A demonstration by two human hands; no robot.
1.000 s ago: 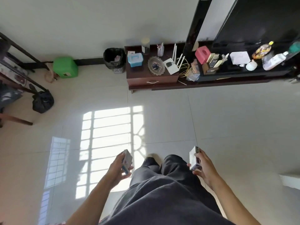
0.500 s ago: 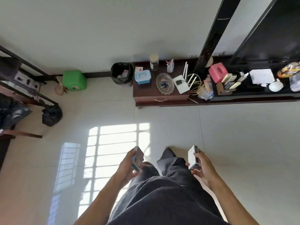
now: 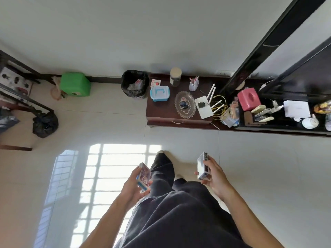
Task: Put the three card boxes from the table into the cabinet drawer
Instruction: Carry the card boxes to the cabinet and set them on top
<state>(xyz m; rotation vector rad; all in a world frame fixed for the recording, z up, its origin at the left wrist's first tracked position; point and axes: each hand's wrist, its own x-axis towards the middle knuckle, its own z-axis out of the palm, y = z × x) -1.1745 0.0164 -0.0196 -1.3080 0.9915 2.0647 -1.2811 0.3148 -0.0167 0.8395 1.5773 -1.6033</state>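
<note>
My left hand (image 3: 133, 187) grips a colourful card box (image 3: 143, 176) held on edge in front of my left thigh. A white and grey card box (image 3: 202, 165) stands upright in my right hand (image 3: 215, 178); whether that is one box or two stacked I cannot tell. Ahead across the tiled floor is the low dark-brown cabinet (image 3: 161, 111). Its drawer (image 3: 177, 121) is shut and has a pale curved handle on the front.
On the cabinet top sit a blue-lidded box (image 3: 160, 93), a glass dish (image 3: 185, 105), a white router (image 3: 204, 107) and a jar (image 3: 175, 76). A black bin (image 3: 134, 84) and green stool (image 3: 75, 84) stand left of it; a black bag (image 3: 45, 124) lies by a rack.
I have walked closer to the cabinet, which now looks larger and lower in view. Both hands still carry their card boxes at waist height.
</note>
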